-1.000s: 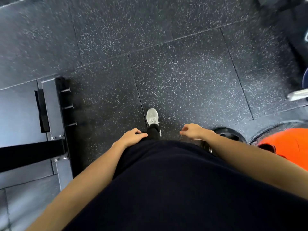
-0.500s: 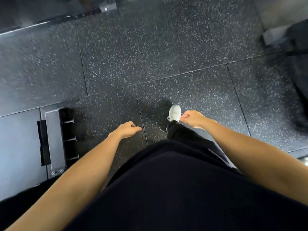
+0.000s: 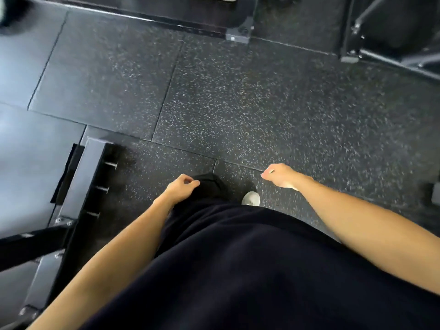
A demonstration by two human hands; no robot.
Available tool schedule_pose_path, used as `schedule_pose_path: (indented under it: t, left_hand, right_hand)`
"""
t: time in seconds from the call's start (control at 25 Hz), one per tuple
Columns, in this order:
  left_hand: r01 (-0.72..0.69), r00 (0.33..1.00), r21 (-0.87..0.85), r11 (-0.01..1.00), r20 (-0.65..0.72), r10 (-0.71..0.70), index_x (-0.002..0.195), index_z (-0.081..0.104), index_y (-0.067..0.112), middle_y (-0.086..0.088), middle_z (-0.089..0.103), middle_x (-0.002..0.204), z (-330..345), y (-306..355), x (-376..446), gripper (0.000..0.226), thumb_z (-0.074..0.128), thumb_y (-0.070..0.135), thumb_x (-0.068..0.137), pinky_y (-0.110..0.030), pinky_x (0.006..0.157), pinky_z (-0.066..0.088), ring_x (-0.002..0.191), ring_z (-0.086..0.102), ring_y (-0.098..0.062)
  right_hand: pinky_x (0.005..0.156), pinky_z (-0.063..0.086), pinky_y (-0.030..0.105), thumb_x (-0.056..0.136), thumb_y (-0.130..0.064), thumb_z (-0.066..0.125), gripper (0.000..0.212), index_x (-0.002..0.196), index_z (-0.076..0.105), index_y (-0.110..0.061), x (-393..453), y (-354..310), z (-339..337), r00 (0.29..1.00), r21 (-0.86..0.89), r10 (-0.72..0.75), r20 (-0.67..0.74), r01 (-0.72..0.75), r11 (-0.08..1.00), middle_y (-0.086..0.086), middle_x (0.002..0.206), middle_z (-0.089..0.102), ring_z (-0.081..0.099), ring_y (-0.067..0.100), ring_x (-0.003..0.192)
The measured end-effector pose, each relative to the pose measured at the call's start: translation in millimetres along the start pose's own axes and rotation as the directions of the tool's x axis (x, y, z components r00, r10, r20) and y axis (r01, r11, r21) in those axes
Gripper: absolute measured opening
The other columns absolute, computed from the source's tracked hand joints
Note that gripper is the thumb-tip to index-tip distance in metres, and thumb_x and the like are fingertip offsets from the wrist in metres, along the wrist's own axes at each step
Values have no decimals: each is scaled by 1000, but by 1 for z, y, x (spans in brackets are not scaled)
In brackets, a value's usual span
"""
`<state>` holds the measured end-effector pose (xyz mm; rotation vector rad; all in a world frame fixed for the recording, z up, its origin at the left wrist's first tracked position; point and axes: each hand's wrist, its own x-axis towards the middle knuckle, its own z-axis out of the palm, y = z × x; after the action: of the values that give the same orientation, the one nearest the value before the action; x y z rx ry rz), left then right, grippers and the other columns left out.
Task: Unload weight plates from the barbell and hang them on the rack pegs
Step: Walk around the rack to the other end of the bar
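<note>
**Walking between loads, both hands free**

Shifted toward the near left since half a second ago: steel rack base (image 3: 71,194) with its short pegs (image 3: 101,188); gone from view since a second ago: orange plate and dark plate at near right. Left hand (image 3: 182,188) loosely curled beside dark trousers, holding nothing. Right hand (image 3: 282,175) likewise relaxed and empty, swung out over speckled rubber floor (image 3: 273,110), consistent with a walking stride. White shoe (image 3: 251,198) stepping forward between the arms. No weight plate or barbell visible now; probably outside the frame. Frame feet (image 3: 239,35) at far centre. Likely stage: in transit, nothing carried.
</note>
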<state>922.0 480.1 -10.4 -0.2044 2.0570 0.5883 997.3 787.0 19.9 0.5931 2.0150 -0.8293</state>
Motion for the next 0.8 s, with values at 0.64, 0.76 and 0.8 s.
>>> schedule_pose_path:
  t: [0.64, 0.76, 0.8]
  left_hand:
    - [87, 986, -173, 981, -127, -110, 117, 59, 12, -10, 65, 119, -350, 94, 221, 36, 54, 40, 95, -32, 88, 47, 100, 62, -26]
    - [119, 984, -312, 943, -93, -155, 122, 57, 13, -10, 64, 118, -395, 97, 252, 39, 55, 41, 95, -35, 86, 51, 95, 64, -25]
    - [138, 984, -311, 940, -65, -166, 123, 56, 12, -12, 64, 120, -404, 96, 262, 40, 54, 41, 96, -37, 87, 51, 102, 64, -28]
  right_hand:
    - [90, 45, 32, 89, -35, 59, 14, 94, 67, -25, 292, -361, -230, 987, -299, -148, 58, 158, 941, 0, 107, 68, 60, 20, 102]
    - [96, 45, 35, 88, -35, 59, 10, 90, 65, -28, 342, -427, -252, 980, -360, -149, 129, 186, 914, 2, 111, 68, 59, 22, 108]
    - [97, 45, 35, 88, -36, 59, 11, 91, 66, -28, 359, -446, -257, 976, -389, -150, 155, 200, 899, 2, 113, 67, 59, 22, 108]
